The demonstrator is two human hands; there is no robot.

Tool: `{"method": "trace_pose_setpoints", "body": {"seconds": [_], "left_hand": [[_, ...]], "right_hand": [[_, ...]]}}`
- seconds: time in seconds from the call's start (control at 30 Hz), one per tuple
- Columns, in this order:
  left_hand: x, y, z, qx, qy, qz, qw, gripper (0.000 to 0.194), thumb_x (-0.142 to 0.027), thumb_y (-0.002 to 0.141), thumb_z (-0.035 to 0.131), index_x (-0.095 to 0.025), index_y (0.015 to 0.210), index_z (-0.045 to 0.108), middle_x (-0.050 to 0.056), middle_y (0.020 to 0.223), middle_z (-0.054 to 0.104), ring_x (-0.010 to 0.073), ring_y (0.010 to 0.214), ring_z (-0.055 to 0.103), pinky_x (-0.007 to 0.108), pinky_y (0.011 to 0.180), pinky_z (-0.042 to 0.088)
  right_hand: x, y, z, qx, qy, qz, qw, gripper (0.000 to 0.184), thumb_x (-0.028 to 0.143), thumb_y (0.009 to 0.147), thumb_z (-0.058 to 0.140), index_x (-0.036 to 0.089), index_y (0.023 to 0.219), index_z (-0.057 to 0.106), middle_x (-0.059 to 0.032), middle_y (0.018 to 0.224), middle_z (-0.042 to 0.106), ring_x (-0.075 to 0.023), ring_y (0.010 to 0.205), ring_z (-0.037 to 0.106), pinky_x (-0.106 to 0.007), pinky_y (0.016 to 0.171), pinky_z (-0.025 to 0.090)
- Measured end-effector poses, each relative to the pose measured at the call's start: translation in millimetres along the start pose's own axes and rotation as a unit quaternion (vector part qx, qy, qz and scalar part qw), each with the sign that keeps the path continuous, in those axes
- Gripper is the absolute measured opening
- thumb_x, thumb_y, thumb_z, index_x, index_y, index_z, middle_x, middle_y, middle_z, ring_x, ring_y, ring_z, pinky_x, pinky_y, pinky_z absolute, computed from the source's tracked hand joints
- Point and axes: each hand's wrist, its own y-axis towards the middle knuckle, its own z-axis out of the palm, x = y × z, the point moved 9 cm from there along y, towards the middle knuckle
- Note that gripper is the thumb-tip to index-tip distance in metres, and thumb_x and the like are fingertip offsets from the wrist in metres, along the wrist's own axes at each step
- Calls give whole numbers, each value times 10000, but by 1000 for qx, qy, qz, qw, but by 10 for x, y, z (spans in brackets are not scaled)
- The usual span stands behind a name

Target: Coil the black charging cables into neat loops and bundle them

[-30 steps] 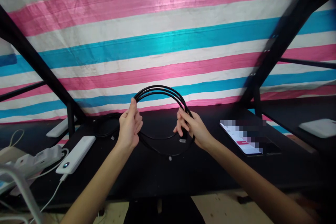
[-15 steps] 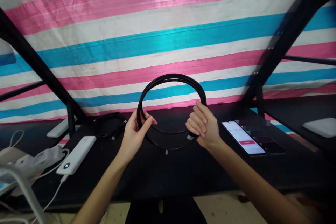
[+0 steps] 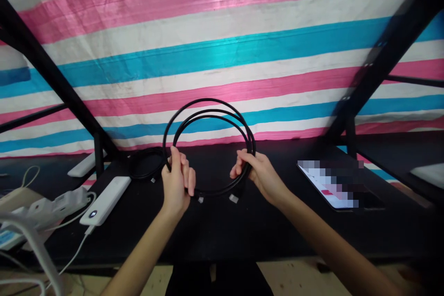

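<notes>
A black cable (image 3: 212, 112) is looped into a coil of several turns, held up over the black table. My left hand (image 3: 176, 180) is closed around the coil's left side. On the right side, my right hand (image 3: 258, 169) grips the turns between thumb and fingers. The loops fan apart at the top, one standing higher than the others. Two light-coloured connector ends show at the bottom: one plug (image 3: 233, 198) below my right hand, another plug (image 3: 200, 200) beside my left.
A second coiled black cable (image 3: 144, 178) lies at the back left of the table (image 3: 222, 236). Left of me are a white power bank (image 3: 106, 201) and a power strip (image 3: 45, 210). A phone (image 3: 322, 189) lies right. Black frame bars and a striped sheet (image 3: 222, 55) stand behind.
The coil's turns have spread apart at the top and shifted slightly left. My left hand has turned to wrap round the coil; my right hand has changed from a fist to a thumb-and-finger grip.
</notes>
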Motion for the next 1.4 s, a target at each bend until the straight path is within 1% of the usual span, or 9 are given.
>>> {"method": "trace_pose_setpoints", "body": {"seconds": [0.17,0.4,0.57,0.7,0.93,1.03,1.17,1.3,1.4], "left_hand": [[35,57,-31,43,24,-47,998,594,-634,802,479,-192,469,262,-91,307,220,26,214,195,180,279,195],[196,-13,153,181,51,-172,967,551,-604,791,526,-190,480,337,-101,294,232,28,201,180,161,259,216],[102,-133,260,292,-22,-242,925,546,-664,804,423,-193,531,387,-105,324,204,31,221,138,162,261,213],[72,-225,363,346,68,-256,900,550,-687,796,404,-187,569,429,-107,367,164,19,269,93,161,288,112],[-68,-170,447,317,170,-186,914,557,-595,826,464,-200,515,225,-86,482,99,27,398,53,216,384,-3],[-83,-192,423,320,146,-208,913,552,-533,840,488,-198,507,204,-78,495,93,35,413,67,226,395,14],[-107,-214,414,321,118,-210,916,514,-466,833,539,-168,471,328,-79,464,108,29,402,84,217,396,33],[-162,-189,382,292,113,-177,933,380,-466,813,579,-131,638,611,-96,441,110,22,391,72,201,390,12],[-270,-121,316,243,59,-150,957,351,-451,766,647,-135,620,596,-104,456,86,20,393,54,197,379,21]], "right_hand": [[35,-22,-119,-6,-99,-2,995,255,410,777,640,183,836,539,42,577,551,-106,504,573,-233,512,439],[89,-111,-49,25,52,70,996,338,445,693,694,167,775,521,128,496,181,-13,397,78,-157,341,69],[178,-165,-53,52,34,102,993,488,634,749,560,190,600,424,129,441,115,-21,378,14,-171,328,26],[84,-161,-9,64,-82,112,988,551,646,776,526,199,531,317,119,429,125,-20,374,48,-181,344,19],[344,-206,136,70,-131,-6,989,463,620,831,466,170,755,543,76,504,307,-39,402,186,-194,367,94],[401,-248,197,84,-156,6,984,497,606,839,470,172,597,461,64,476,321,-33,386,208,-204,360,92],[355,-250,266,122,-152,48,980,523,521,831,553,173,500,345,78,454,270,-16,382,148,-205,365,50],[436,-256,251,126,-157,0,980,498,476,853,544,158,498,400,70,471,295,-13,390,166,-205,375,67],[476,-296,210,125,-151,-28,980,365,435,848,574,152,618,549,85,454,286,-19,385,185,-193,375,112]]}}
